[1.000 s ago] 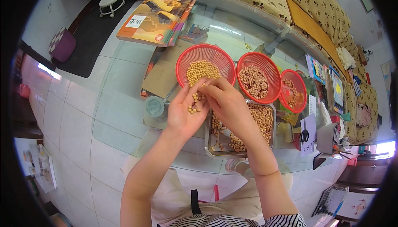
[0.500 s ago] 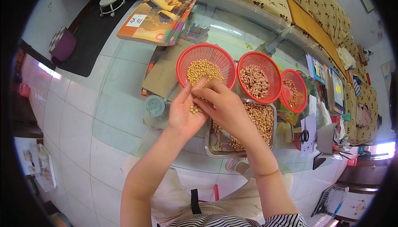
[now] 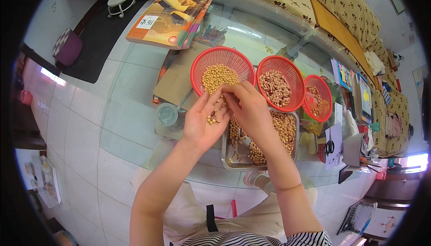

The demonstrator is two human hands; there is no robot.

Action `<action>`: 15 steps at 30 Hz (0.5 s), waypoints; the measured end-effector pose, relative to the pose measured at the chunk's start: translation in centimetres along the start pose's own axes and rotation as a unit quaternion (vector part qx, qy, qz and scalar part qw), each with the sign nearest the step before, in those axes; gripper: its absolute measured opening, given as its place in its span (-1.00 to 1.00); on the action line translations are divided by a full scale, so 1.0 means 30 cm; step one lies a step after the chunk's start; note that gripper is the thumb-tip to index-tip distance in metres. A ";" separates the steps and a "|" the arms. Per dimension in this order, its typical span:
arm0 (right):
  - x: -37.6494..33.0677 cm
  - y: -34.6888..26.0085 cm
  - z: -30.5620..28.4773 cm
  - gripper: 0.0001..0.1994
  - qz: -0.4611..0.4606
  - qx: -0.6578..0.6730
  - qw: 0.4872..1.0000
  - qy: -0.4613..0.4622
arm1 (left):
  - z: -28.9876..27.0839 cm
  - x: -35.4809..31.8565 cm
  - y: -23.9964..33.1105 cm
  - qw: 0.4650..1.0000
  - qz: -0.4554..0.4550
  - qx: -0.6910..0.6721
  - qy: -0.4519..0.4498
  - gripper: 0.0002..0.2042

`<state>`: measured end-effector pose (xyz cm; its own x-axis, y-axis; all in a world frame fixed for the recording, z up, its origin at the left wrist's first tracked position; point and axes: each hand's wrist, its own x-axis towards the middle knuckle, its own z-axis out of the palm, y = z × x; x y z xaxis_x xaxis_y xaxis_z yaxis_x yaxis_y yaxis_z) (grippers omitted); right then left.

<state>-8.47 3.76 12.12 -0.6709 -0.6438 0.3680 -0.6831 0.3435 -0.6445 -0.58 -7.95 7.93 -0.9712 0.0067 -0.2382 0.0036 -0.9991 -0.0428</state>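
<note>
My left hand (image 3: 197, 122) is turned palm up, fingers stretched forward, with a few yellow soybeans (image 3: 213, 119) and some darker beans lying on it. Over its fingers, my right hand (image 3: 252, 111) pinches with thumb and fingertips; what is between them is hidden. Just beyond both hands stands a red plastic basket (image 3: 244, 64) with a heap of soybeans (image 3: 218, 76). Beside it, a second red basket (image 3: 292, 77) holds pinkish mottled beans (image 3: 274, 87). Under my right forearm lies a metal tray (image 3: 226, 159) of mixed beans (image 3: 284, 131).
Farther right is a smaller red basket (image 3: 328, 97) with some light brown pieces. A lidded glass jar (image 3: 168, 115) stands left of my hands. Books (image 3: 168, 19) are stacked at the far left of the glass table. Scissors (image 3: 330, 146) and a pen box (image 3: 354, 149) lie right.
My right hand has shifted slightly right over the left palm, and its fingers are drawn together. More beans in my left palm now show.
</note>
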 end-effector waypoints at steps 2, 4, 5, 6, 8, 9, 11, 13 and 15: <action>0.001 0.010 0.005 -0.86 -0.006 -0.010 1.000 0.011 | 0.000 0.001 -0.001 1.000 0.003 0.001 0.001 -0.49; 0.003 0.014 0.004 -0.86 -0.010 -0.021 1.000 0.015 | 0.003 0.002 -0.001 1.000 0.006 -0.001 0.003 -0.49; 0.003 0.016 0.004 -0.86 -0.013 -0.026 0.999 0.017 | 0.004 0.002 -0.002 1.000 0.010 0.004 0.003 -0.49; 0.003 0.019 0.003 -0.86 -0.010 -0.030 0.999 0.024 | 0.005 0.002 -0.002 1.000 0.013 0.010 0.003 -0.49; 0.004 0.023 0.003 -0.85 -0.006 -0.038 0.999 0.036 | 0.006 0.003 -0.001 1.000 0.020 0.017 0.001 -0.48; 0.004 0.020 0.001 -0.85 -0.004 -0.044 0.998 0.039 | 0.006 0.003 0.000 1.000 0.022 0.020 -0.001 -0.48; 0.004 0.011 -0.002 -0.84 0.000 -0.053 0.998 0.044 | 0.007 0.001 0.003 0.999 0.027 0.023 -0.006 -0.48; 0.007 0.008 -0.005 -0.83 -0.010 -0.055 0.998 0.037 | 0.008 -0.001 0.004 0.999 0.029 0.024 -0.013 -0.47; 0.006 0.009 -0.008 -0.82 -0.017 -0.054 0.998 0.033 | 0.010 -0.001 0.003 0.999 0.029 0.021 -0.007 -0.47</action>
<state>-8.86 3.89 12.17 -0.6624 -0.6111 0.4333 -0.7301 0.3968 -0.5564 -0.64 -8.06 8.22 -0.9727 -0.0522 -0.2262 0.0507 -0.9986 0.0121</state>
